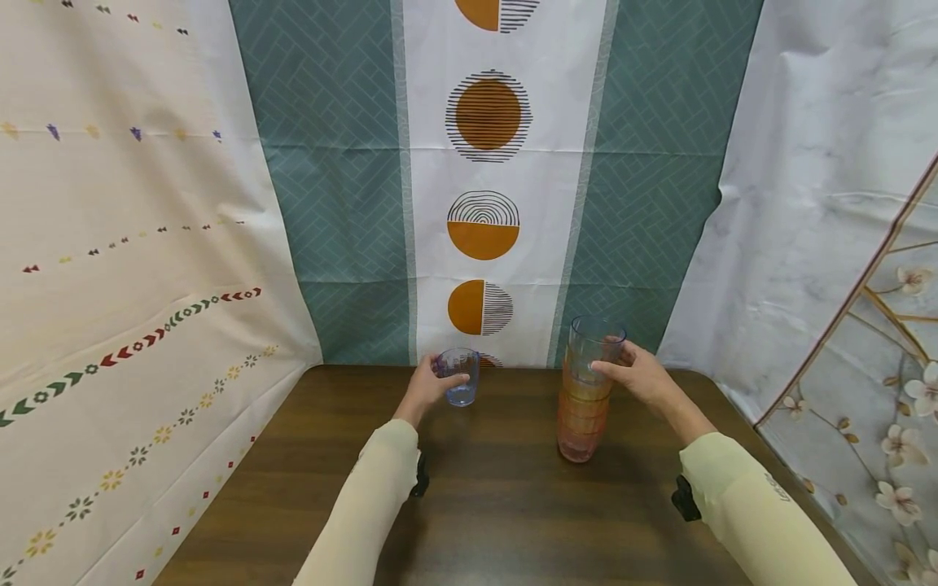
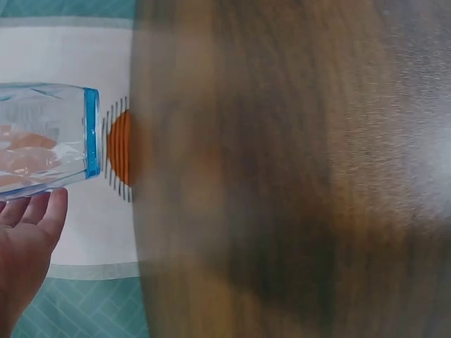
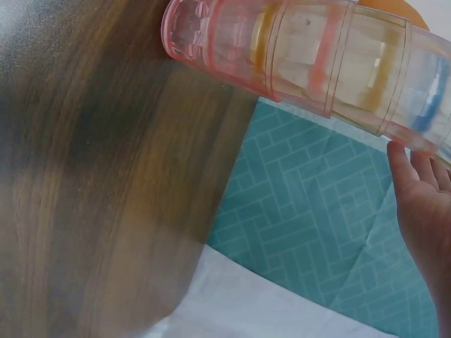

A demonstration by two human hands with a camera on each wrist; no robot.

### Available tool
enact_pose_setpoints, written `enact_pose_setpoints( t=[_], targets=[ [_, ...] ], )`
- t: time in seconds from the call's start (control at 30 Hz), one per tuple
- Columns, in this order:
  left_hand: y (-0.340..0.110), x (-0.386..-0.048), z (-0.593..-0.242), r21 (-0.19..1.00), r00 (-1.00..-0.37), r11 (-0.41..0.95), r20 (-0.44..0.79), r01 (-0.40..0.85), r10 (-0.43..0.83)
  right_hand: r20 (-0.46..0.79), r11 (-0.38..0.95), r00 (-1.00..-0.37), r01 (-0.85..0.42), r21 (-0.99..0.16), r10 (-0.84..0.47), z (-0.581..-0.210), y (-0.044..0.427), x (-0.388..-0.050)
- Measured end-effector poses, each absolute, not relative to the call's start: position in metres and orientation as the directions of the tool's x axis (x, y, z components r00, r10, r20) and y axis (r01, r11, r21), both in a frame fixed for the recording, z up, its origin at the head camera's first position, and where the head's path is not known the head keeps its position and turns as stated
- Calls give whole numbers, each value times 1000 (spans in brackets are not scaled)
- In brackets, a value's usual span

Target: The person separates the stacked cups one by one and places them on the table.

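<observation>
My left hand (image 1: 427,387) holds a clear bluish plastic cup (image 1: 462,392) near the table's far edge, thumb on the near side. In the left wrist view the cup's blue base (image 2: 91,132) shows against the cloth, raised off the table. To the right, my right hand (image 1: 645,376) grips a tall stack of clear cups (image 1: 584,413) near its top. The uppermost cup (image 1: 597,346) is bluish, with yellowish and pink ones below. The stack leans slightly; whether its pink bottom (image 3: 184,32) touches the table I cannot tell.
A dark brown wooden table (image 1: 484,505) lies beneath both hands. Behind it hangs a teal and white cloth (image 1: 344,203) with orange circles. Patterned cream cloth (image 1: 146,268) borders the left side, and a pale floral cloth (image 1: 821,244) the right.
</observation>
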State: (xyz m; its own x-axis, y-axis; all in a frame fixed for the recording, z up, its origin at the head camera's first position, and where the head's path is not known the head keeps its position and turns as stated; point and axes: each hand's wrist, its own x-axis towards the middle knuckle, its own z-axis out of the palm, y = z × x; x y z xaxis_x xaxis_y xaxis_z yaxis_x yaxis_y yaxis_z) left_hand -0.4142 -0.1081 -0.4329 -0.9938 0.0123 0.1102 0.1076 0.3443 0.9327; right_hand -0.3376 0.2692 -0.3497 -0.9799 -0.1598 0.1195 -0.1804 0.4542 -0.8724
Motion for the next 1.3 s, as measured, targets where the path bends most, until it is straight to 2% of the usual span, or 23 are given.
enact_pose_setpoints(
  t=[0.33,0.67,1.07,1.3],
  targets=[
    [-107,-410,-456,949,-994,297,101,105,29,121,438,-979,-182,-880,-164,-354,271,-338],
    [-108,-406,-472,938,-998,340,65,64,6,114,436,-980,-174,-883,-161,-356,271,-339],
    [-107,-403,-483,940,-999,338,48,54,24,126,413,-977,-187,-891,-172,-355,270,-337],
    [-111,-403,-478,940,-997,335,35,57,69,131,393,-975,-194,-899,-181,-354,269,-335]
  ],
)
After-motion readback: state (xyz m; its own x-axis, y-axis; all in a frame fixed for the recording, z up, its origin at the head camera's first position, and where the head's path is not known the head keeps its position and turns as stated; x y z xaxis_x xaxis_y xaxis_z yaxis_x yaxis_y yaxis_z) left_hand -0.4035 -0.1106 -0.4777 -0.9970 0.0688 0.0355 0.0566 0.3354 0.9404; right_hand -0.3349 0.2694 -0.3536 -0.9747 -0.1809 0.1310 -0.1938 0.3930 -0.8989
